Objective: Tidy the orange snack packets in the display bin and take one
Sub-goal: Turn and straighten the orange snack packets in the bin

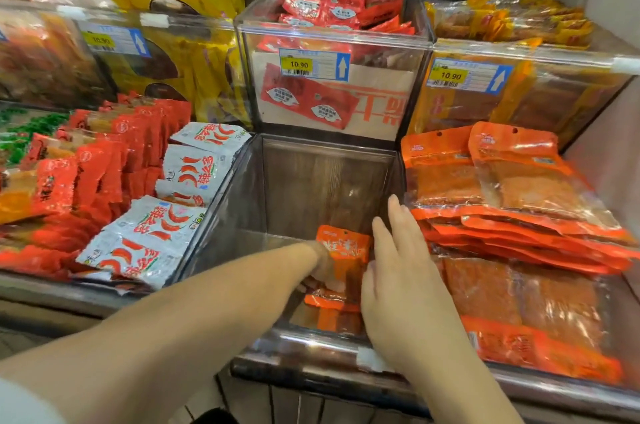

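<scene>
A clear display bin [277, 188] in the middle of the lower shelf holds a few small orange snack packets [346, 245] low in its near right corner. One packet stands upright; others lie flat beneath it [329, 300]. My left hand [323, 266] reaches deep into the bin, its fingers curled around the upright packet's left edge. My right hand [398, 271] is inside the bin at the right, fingers spread and flat against the packets' right side, its thumb pressed to them.
Large orange packets [502, 188] are piled in the bin to the right. White chilli packets [156, 233] and red packets [104, 174] fill the left bin. Behind stands a taller clear bin [332, 42] of red packets with a 10.90 price tag.
</scene>
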